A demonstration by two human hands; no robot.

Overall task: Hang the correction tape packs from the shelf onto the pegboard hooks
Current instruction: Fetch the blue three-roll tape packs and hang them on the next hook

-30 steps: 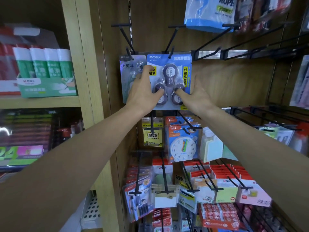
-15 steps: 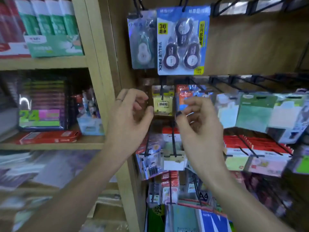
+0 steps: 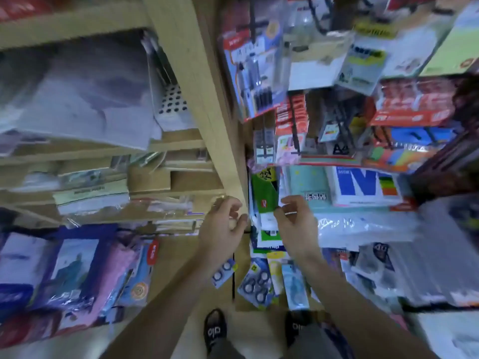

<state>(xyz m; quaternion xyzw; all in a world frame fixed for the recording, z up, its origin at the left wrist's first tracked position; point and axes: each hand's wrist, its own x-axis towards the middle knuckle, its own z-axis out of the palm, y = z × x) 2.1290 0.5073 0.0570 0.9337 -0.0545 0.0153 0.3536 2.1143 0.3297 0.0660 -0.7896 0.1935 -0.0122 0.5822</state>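
Motion blur is smearing nearly everything, so print on the hanging packs (image 3: 255, 73) is staying unreadable. The left forearm (image 3: 166, 301) is covering most of one tape pack (image 3: 225, 272), leaving only a corner with two round shapes showing. The right forearm (image 3: 344, 301) is hiding whatever is lying beneath it. Both arms are running off the bottom edge. The shoes (image 3: 215, 330) are being cut by that edge too. Stock at far right (image 3: 440, 275) is blurring into pale streaks.

Wooden upright post (image 3: 204, 104). Stacked cardboard boxes (image 3: 171, 180) on the shelves to its left. Hanging pen blister pack (image 3: 255, 73), red packets (image 3: 412, 104), green packet (image 3: 265, 190) to its right. Black shoes (image 3: 215, 330) on floor.
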